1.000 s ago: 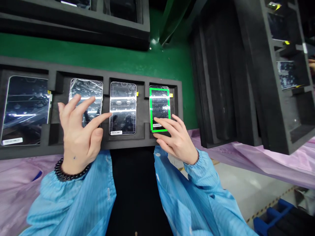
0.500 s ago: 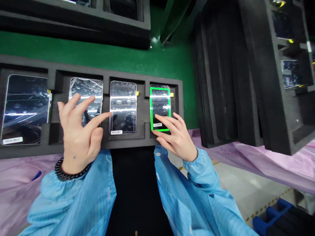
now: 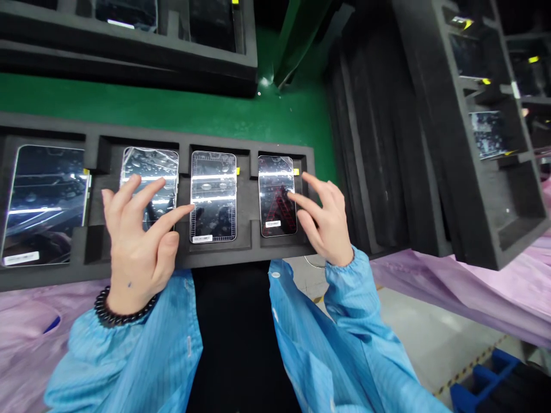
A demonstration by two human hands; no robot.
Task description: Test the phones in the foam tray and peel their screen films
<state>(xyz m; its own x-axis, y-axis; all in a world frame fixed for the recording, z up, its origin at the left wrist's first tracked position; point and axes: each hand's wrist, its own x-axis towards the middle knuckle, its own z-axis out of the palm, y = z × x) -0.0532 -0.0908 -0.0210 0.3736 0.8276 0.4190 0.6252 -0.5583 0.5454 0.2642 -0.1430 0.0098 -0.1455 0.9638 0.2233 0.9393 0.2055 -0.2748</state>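
Note:
Several glossy phone-like screens lie face up in the pockets of a black foam tray (image 3: 219,252). The rightmost screen (image 3: 275,201) shows a red line pattern near its middle and has a white label low down. My right hand (image 3: 327,221) is at its right edge, fingers apart, index fingertip at the glass. My left hand (image 3: 140,241) has its fingers spread over the second screen (image 3: 167,172), partly hiding it. Its index fingertip meets the left edge of the third screen (image 3: 214,223), which shows a dashed border. The leftmost screen (image 3: 45,201) lies untouched.
Another foam tray (image 3: 172,63) holding screens stands at the back left on the green tabletop (image 3: 150,106). Foam trays (image 3: 387,143) are stacked at the right, some with screens in them. A green post (image 3: 293,46) rises at the back. Pink clothing (image 3: 495,292) shows at the right.
My right hand has moved up and right, off the lower part of the rightmost screen. That screen's green frame has given way to red lines. My left hand keeps its pose.

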